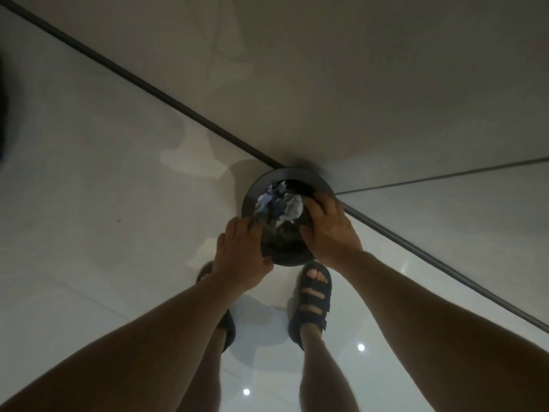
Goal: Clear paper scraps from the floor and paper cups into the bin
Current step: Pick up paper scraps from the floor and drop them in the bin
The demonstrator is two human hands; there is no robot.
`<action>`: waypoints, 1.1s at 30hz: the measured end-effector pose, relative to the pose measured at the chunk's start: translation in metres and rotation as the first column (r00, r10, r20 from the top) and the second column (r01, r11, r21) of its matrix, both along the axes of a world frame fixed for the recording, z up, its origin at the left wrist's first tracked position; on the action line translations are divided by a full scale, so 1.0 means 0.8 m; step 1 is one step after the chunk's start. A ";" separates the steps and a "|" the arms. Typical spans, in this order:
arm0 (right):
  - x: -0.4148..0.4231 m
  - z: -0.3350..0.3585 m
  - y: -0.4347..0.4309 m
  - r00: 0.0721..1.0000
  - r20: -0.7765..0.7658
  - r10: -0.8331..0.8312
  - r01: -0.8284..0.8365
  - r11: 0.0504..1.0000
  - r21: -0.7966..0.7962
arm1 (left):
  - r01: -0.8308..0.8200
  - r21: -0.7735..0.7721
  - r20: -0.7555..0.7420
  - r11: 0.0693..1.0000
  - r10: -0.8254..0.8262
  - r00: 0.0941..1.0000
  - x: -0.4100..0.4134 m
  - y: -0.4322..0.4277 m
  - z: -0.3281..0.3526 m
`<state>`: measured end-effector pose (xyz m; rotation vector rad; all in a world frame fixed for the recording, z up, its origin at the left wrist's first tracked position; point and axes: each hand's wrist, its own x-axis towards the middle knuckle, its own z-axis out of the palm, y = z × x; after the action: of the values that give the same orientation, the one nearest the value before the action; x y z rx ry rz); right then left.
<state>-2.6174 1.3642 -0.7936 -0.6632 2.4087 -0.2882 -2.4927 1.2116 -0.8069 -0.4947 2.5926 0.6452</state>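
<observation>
Now left grip (242, 248) and right grip (329, 230) each clasp the bin (297, 173) rim, with paper scraps (289, 208) heaped inside between them. Risk: an uneven lift tips the bin, spilling scraps onto the floor (118, 263).

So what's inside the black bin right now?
Crumpled white and bluish paper scraps lie piled in the bin. The left hand and right hand grip its rim and cover part of the opening; anything beneath the paper is hidden.

Readable text: none.
Bin (297, 173): dark rim, no legible label.
Paper scraps (292, 208): crumpled, any print too blurred to read.
Sandal (312, 295): dark straps, no legible brand.
</observation>
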 end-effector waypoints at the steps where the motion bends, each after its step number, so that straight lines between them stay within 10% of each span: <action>1: 0.007 0.017 0.000 1.000 0.017 -0.014 0.014 1.000 0.013 | 0.001 0.009 0.009 1.000 -0.001 1.000 0.002 -0.001 0.016; 18: 0.129 0.465 0.038 0.942 -0.096 -0.320 0.320 0.947 -0.013 | 0.343 0.010 -0.108 0.939 -0.340 0.934 -0.029 0.012 0.471; 33: 0.367 0.595 0.320 0.628 -0.287 -0.724 0.749 0.662 -0.032 | 0.764 -0.066 -0.095 0.642 -0.766 0.636 0.067 0.304 0.621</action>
<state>-2.3240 1.6205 -0.3179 0.4244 2.8407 -0.4334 -2.4388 1.4551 -0.3104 0.6714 2.5624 0.3343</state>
